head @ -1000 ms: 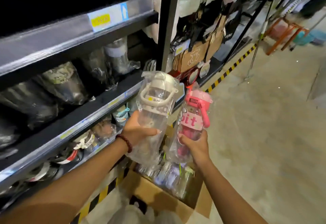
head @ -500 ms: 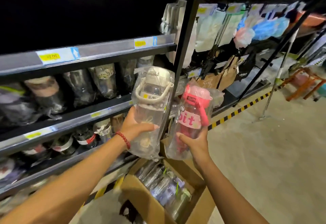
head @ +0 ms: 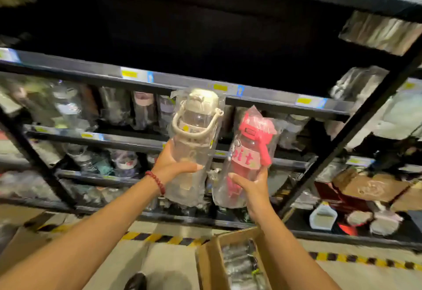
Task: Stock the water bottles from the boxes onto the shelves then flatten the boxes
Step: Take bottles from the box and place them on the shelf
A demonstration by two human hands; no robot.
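Before the shelves [head: 262,97], left hand [head: 174,167] grips a bagged white bottle [head: 196,134] and right hand [head: 251,186] grips a bagged pink bottle [head: 249,150], both upright, side by side; below sits an open box [head: 210,264] of bottles

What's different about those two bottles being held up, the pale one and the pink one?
The cream bottle, held by the left hand, has an off-white lid and a looped carry handle; the pink bottle, held by the right hand, has a bright pink lid and a pink band with lettering. The cream bottle is held higher, its top reaching the shelf edge; the pink one sits lower. Both have clear bodies and are wrapped in clear plastic bags.
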